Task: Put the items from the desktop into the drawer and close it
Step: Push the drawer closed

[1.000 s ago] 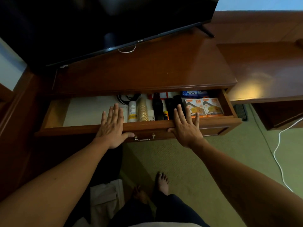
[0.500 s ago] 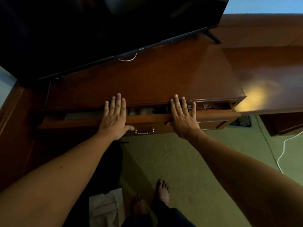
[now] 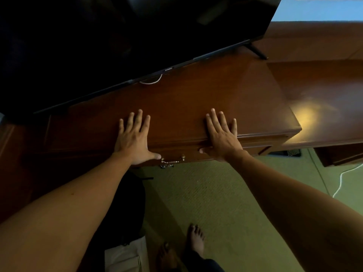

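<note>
The wooden drawer (image 3: 176,149) sits flush under the desktop (image 3: 196,103), and nothing of its inside shows. A small brass handle (image 3: 170,160) hangs at the middle of the drawer front. My left hand (image 3: 133,140) presses flat against the front just left of the handle, fingers straight and reaching up over the desktop edge. To the right of the handle, my right hand (image 3: 222,136) presses the same way with its fingers spread. The items in the drawer are hidden.
A black television (image 3: 117,40) stands on the back of the desktop, with a white cable (image 3: 151,81) under it. A lower wooden desk (image 3: 324,107) adjoins on the right. Green carpet (image 3: 216,193), a white cord (image 3: 341,183) and my bare feet (image 3: 196,240) are below.
The drawer slid from wide open, with bottles and boxes showing, to fully shut. Both flat hands moved forward with its front.
</note>
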The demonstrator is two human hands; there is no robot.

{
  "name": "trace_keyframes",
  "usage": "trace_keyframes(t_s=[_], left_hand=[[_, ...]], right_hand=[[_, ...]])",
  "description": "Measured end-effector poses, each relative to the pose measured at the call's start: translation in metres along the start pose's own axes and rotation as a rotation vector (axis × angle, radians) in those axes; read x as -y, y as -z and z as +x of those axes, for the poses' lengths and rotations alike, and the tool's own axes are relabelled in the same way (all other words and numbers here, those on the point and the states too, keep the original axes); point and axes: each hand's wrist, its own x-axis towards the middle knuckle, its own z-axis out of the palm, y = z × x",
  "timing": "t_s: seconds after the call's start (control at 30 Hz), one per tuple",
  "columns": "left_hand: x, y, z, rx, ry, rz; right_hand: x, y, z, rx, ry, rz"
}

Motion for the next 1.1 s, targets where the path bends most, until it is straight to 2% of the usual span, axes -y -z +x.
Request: trace_keyframes(t_s=[0.3,0.67,0.87,1.0,1.1], left_hand=[[-0.001,-0.005,0.0,-0.082,-0.021,-0.012],[-0.001,-0.005,0.001,-0.067,-0.012,-0.017],[-0.007,0.005,0.0,0.048,0.032,-0.061],[-0.011,0.033,0.0,0.206,0.042,-0.093],[-0.013,0.055,-0.005,0.24,0.012,-0.136]], right_hand=[[0.004,-0.01,0.002,-0.095,-0.051,0.016],[0.004,-0.004,0.002,-0.07,-0.053,0.043],[0.009,0.006,0.003,0.023,-0.065,0.055],[0.014,0.024,0.008,0.143,-0.079,0.044],[0.021,0.047,0.002,0.157,-0.065,0.074]])
